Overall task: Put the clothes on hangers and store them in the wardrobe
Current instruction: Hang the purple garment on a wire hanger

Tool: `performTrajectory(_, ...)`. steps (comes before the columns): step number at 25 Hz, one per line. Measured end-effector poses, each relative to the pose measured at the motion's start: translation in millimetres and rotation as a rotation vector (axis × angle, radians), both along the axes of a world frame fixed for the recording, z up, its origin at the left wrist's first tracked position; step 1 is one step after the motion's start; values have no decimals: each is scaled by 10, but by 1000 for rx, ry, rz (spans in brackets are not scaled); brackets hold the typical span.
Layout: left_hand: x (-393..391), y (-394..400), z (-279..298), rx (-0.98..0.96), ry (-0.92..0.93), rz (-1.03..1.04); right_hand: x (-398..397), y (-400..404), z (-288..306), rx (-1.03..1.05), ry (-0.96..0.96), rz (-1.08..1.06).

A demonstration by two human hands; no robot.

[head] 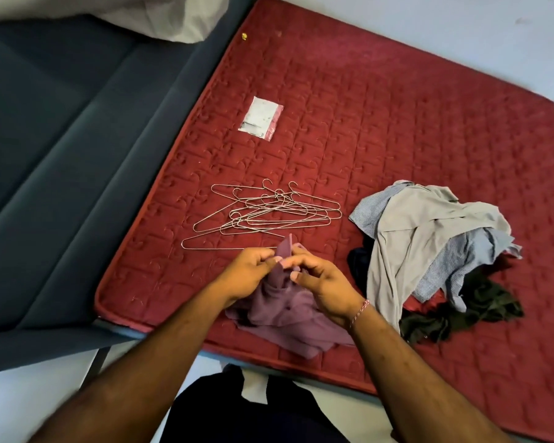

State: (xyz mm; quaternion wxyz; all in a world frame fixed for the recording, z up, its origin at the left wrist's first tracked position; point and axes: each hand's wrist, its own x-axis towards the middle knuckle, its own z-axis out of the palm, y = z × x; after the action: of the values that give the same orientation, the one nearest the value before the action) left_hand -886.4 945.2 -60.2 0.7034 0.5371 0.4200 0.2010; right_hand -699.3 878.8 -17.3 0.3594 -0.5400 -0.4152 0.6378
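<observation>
both hands are on the mauve garment (279,310) at the near edge of the red quilted mattress (397,129). the left hand (248,271) pinches a raised fold of it, and the right hand (320,282) pinches the same fold from the other side, fingers curled round the cloth. the rest of the garment lies bunched below the wrists, on the mattress. just beyond the fingertips, on the far side, sits the tangle of wire hangers (266,214), long bars running left to right; the nearest hanger (224,246) lies closest to the left hand, almost touching it. my read: that hand reaches for it first, once the collar or shoulder is found. to the right, well apart, waits the heap of clothes (429,247), grey shirt on top. a small plastic packet (261,123) lies farther off. no wardrobe in view.
</observation>
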Motion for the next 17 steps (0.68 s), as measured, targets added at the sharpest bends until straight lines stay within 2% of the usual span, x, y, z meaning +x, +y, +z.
performTrajectory(3, 20, -89, 122, -177, -176, 265, 106, -7, -86, 33, -8, -100)
performTrajectory(5, 22, -125, 285, -321, -328, 472, 218, -32, -335, -11, -152, -264)
performTrajectory(6, 26, -150, 379, -344, -382, 513, 278, -65, -473, -43, -265, -287)
performTrajectory(8, 15, -214, 532, -343, -477, 472, 348, -107, -742, -56, -534, -158)
performTrajectory(9, 23, -252, 628, -344, -497, 453, 356, -124, -863, -53, -587, -93)
performTrajectory(11, 55, -297, 766, -270, -535, 387, 248, -59, -952, -70, -482, -115)
performTrajectory(13, 36, -313, 837, -182, -541, 373, 194, -18, -900, -171, -162, -281)
performTrajectory(15, -94, -258, 845, -89, -466, 427, 242, 38, -807, -341, 170, -432)
performTrajectory(17, -308, -191, 760, 62, -232, 440, 330, 115, -730, -381, 349, -503)
